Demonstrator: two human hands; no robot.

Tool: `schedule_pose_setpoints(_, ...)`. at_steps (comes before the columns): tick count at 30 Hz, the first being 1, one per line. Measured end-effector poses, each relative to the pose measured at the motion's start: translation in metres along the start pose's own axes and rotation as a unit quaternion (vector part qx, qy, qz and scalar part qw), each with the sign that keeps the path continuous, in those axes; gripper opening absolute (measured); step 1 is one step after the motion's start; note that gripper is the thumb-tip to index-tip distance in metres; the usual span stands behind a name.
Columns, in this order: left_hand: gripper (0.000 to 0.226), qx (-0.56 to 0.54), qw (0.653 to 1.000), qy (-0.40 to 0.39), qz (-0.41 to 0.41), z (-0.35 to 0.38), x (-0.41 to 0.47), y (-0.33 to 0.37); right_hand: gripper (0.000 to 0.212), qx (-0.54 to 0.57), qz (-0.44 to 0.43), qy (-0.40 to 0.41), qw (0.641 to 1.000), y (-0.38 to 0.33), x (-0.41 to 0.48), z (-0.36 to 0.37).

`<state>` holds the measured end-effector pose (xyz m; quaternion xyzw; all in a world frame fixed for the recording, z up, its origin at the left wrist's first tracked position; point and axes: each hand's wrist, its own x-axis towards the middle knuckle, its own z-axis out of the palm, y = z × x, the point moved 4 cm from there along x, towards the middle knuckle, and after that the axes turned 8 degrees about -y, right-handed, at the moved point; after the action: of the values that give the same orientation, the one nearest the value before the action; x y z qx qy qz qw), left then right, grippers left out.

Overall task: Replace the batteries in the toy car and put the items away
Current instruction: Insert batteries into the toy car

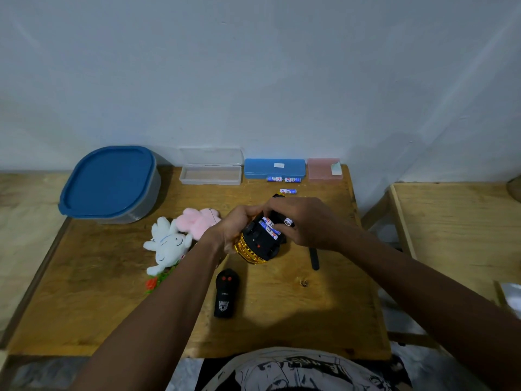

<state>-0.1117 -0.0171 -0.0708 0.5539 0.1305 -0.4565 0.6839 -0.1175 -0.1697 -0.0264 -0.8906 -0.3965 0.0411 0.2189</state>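
The gold toy car (255, 246) is turned underside up above the middle of the wooden table (112, 306), its black battery bay open with blue-and-white batteries (269, 227) inside. My left hand (235, 227) grips the car from the left. My right hand (303, 221) rests over the bay from the right and holds one battery (288, 222) between its fingers. Three loose batteries lie further back: two (283, 179) in front of the blue case and one (288, 191) nearer me.
Along the wall stand a blue-lidded tub (110, 183), an open clear case (211, 170), a shut blue case (275, 167) and a pink case (324, 169). White (167, 245) and pink (198, 220) plush toys lie left. A black remote (226, 293) and a black stick (313, 258) lie near me.
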Motion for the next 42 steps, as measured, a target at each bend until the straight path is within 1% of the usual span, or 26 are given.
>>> schedule_pose_setpoints(6,0.031,0.003,1.000,0.000,-0.007,0.000,0.000,0.000,0.038,-0.014,-0.003,-0.021,1.000,0.002,0.001,0.002)
schedule_pose_setpoints(12,0.031,-0.007,1.000,-0.003,-0.007,0.006,0.007,-0.005,0.031,-0.013,-0.018,-0.010,1.000,-0.004,0.002,-0.003)
schedule_pose_setpoints(18,0.031,-0.037,0.998,0.017,0.038,0.007,0.016,-0.013,0.027,0.079,0.047,0.029,0.995,-0.002,0.002,-0.006)
schedule_pose_setpoints(20,0.031,-0.046,0.998,0.012,0.046,0.007,0.015,-0.014,0.027,0.118,0.070,0.041,0.990,-0.001,0.002,-0.004)
schedule_pose_setpoints(24,0.036,-0.078,0.995,-0.001,0.056,0.002,0.014,-0.014,0.032,0.159,0.124,0.069,0.977,0.003,-0.002,0.001)
schedule_pose_setpoints(29,0.043,-0.080,0.995,0.018,0.053,-0.003,0.016,-0.012,0.041,0.152,0.183,0.082,0.968,0.003,-0.004,0.010)
schedule_pose_setpoints(32,0.045,-0.069,0.996,0.026,0.056,-0.005,0.021,-0.013,0.044,0.149,0.201,0.102,0.963,0.001,-0.004,0.012)
schedule_pose_setpoints(35,0.039,-0.076,0.994,0.025,0.070,-0.005,0.020,-0.014,0.043,0.150,0.216,0.124,0.957,0.001,-0.004,0.011)
schedule_pose_setpoints(39,0.038,-0.088,0.993,0.026,0.078,-0.007,0.022,-0.019,0.041,0.208,0.223,0.154,0.940,0.001,-0.005,0.013)
schedule_pose_setpoints(42,0.044,-0.118,0.989,0.011,0.085,-0.002,0.023,-0.020,0.034,0.263,0.246,0.136,0.923,0.005,-0.002,0.015)
